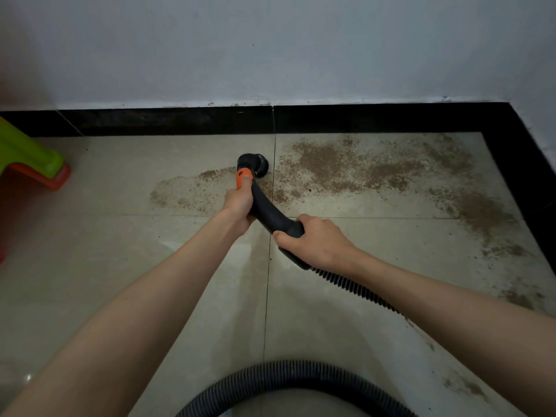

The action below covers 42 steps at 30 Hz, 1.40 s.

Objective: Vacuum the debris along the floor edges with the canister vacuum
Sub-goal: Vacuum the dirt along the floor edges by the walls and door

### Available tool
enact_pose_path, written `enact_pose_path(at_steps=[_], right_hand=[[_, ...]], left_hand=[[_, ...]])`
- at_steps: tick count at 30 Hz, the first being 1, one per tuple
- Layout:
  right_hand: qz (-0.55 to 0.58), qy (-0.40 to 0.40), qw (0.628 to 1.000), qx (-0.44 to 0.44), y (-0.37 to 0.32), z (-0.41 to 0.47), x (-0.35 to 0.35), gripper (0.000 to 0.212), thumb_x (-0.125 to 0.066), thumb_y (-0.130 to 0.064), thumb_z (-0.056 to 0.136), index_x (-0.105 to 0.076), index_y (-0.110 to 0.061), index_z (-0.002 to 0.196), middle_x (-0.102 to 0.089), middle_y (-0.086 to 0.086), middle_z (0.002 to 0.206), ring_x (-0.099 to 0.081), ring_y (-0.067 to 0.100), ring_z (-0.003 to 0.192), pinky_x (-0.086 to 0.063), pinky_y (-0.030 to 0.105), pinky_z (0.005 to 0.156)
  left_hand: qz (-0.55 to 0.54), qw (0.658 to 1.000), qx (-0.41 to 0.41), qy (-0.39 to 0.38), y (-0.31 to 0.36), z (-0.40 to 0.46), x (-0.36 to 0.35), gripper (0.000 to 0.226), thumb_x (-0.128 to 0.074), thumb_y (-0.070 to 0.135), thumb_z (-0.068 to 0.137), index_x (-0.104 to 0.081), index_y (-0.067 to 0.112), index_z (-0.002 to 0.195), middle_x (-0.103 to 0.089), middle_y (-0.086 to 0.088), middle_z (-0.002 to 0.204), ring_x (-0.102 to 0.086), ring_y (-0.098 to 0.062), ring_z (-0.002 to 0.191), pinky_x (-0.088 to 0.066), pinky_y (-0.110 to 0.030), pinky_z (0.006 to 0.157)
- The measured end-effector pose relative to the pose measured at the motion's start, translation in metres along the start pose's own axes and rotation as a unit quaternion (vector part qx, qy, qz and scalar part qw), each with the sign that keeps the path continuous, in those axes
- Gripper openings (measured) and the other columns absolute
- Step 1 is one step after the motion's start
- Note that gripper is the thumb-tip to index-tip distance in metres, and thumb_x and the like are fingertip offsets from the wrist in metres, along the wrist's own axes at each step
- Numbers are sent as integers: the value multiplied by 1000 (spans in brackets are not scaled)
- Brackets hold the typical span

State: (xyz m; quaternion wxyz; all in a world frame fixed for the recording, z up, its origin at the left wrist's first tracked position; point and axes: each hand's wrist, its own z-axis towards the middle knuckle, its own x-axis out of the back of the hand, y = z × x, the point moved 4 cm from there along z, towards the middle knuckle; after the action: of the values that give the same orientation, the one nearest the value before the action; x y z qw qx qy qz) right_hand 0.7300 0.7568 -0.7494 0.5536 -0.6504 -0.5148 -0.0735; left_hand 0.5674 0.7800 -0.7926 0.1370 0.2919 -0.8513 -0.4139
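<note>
A black round brush nozzle with an orange collar touches the beige tiled floor at the left end of a patch of brown debris. More debris runs along the right edge. My left hand grips the curved black vacuum handle just behind the orange collar. My right hand grips the handle's rear end, where the ribbed black hose begins. The hose loops across the bottom of the view. The canister is out of sight.
A black skirting band lines the grey wall ahead and turns down the right side at the corner. A green and orange plastic stool stands at the left edge.
</note>
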Motion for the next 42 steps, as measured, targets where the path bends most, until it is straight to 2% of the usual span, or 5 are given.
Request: enact_pose_path(at_steps=[16,24,29,38,42], right_hand=[[26,-21,999,-12,9,-10,-4,40,-56,-53,87,-59,-15,97,-65,1,84,-65,17,77,-54,35,74],[38,-3,999,-10,13,26,-2,36,-57,-51,88,-57,-17,97,-63,-2,80,-62,13,73,-49,29,64],[67,6,997,-23,16,50,-2,33,-57,-50,88,-53,-18,85,-60,-3,76,-58,12,68,-45,27,56],[81,-5,996,-32,23,19,-15,37,-55,-53,88,-56,-17,100,-62,-3,81,-61,14,73,-49,29,61],[68,-11,997,-35,20,-2,-19,38,-54,-53,89,-55,-18,102,-60,-5,81,-60,12,72,-48,28,61]], left_hand=[[15,999,11,28,-10,-5,2,56,-44,40,99,-38,0,137,-53,-16,129,-54,-29,116,-47,-33,75],[29,999,3,17,4,27,-12,57,-45,44,97,-42,1,135,-56,-14,125,-56,-25,103,-47,-31,72],[39,999,-12,12,18,47,-22,61,-47,49,95,-41,5,136,-57,-11,123,-58,-22,95,-46,-25,56],[74,992,29,-102,9,30,-14,25,-44,35,94,-44,11,102,-44,-1,78,-46,-13,67,-44,-20,45],[65,994,34,-85,-3,11,-6,38,-46,44,96,-46,10,114,-48,-2,79,-50,-14,68,-45,-25,52]])
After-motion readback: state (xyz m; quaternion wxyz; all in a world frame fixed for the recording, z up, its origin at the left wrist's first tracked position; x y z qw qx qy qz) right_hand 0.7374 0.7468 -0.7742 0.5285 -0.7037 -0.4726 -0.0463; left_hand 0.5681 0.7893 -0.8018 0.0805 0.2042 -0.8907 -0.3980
